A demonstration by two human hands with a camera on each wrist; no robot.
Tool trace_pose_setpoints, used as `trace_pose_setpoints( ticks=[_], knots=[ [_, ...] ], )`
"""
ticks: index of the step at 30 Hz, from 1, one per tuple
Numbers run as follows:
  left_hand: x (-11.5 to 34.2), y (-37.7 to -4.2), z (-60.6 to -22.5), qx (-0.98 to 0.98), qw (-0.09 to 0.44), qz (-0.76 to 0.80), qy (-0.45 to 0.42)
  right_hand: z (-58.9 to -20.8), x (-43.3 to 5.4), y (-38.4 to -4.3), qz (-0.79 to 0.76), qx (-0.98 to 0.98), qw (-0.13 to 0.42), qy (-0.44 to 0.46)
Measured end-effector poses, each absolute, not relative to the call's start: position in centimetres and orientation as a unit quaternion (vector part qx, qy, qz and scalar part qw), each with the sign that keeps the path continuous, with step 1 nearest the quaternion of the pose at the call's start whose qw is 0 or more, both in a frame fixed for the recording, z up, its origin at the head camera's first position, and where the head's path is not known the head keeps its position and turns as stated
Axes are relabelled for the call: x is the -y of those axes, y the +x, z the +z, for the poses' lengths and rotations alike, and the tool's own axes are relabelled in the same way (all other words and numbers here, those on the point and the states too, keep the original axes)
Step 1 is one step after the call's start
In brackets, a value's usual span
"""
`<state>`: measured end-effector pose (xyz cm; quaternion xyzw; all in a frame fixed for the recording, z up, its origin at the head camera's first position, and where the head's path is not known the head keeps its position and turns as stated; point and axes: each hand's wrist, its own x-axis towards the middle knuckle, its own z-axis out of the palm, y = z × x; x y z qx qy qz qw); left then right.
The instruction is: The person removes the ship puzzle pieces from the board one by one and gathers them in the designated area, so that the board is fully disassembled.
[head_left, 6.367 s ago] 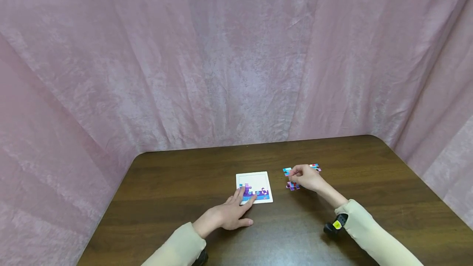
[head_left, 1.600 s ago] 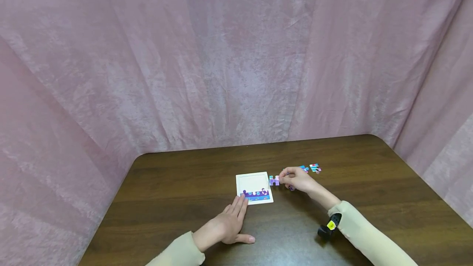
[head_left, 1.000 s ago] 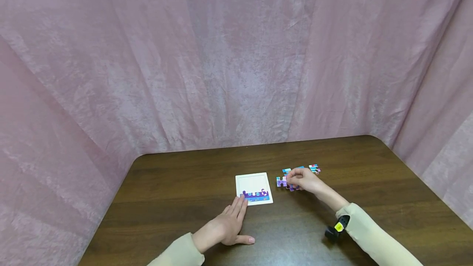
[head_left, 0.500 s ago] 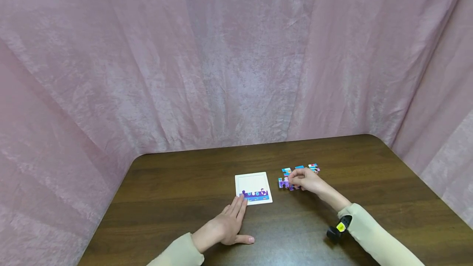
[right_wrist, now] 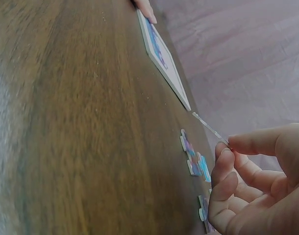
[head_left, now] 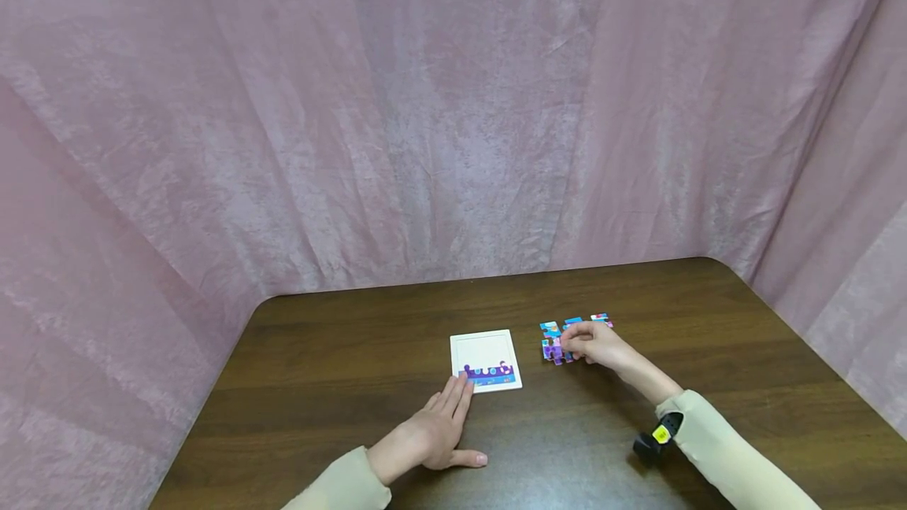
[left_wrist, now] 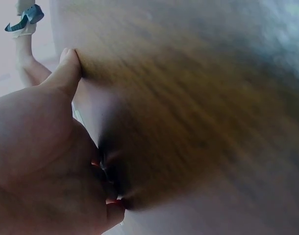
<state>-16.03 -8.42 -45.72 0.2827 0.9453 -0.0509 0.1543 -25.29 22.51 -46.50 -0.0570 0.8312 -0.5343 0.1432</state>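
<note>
Held puzzle pc [right_wrist: 208, 126]: moved R since a sec or so ago, from right beside the tray edge to by the loose pcs; seen near edge-on, tilted, looks raised off the tabletop
R hand [head_left: 594, 343]: pinching that pc btwn thumb & fingertips, rest of fingers curled
L hand [head_left: 441, 430]: hasn't shifted; fingers straight, tips on tray's near-L corner, thumb out to the side
White tray [head_left: 486, 346]: flat on table, approx mid; base bare above its one row
Purple & blue row [head_left: 490, 375]: inside tray, along the near edge
Loose pcs [head_left: 550, 329]: R of tray, blue, purple etc; some hidden by R hand, so can't count from where I'm standing
Table [head_left: 319, 376]: dark wood grain, rounded far corners
Pink curtain [head_left: 453, 116]: hangs behind table, w/ folds
R sleeve [head_left: 730, 447]: pale, w/ black wrist device [head_left: 650, 447] & yellow tag at the cuff
</note>
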Motion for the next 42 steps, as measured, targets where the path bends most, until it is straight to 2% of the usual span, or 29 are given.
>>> trace_pose_setpoints(
  ticks=[12, 34, 42],
  knots=[
    [8.8, -16.3, -46.1, -0.941, 0.169, -0.036, 0.290, -46.9, -23.6, -25.3, -0.546, -0.824, 0.140, -0.057],
    [8.6, -16.0, -45.8, -0.945, 0.150, -0.053, 0.286, -46.2, -26.7, -25.2, -0.517, -0.844, 0.134, -0.038],
    [9.0, -16.7, -47.1, -0.941, 0.160, -0.037, 0.296, -46.6, -27.4, -25.1, -0.513, -0.849, 0.125, -0.031]
  ],
)
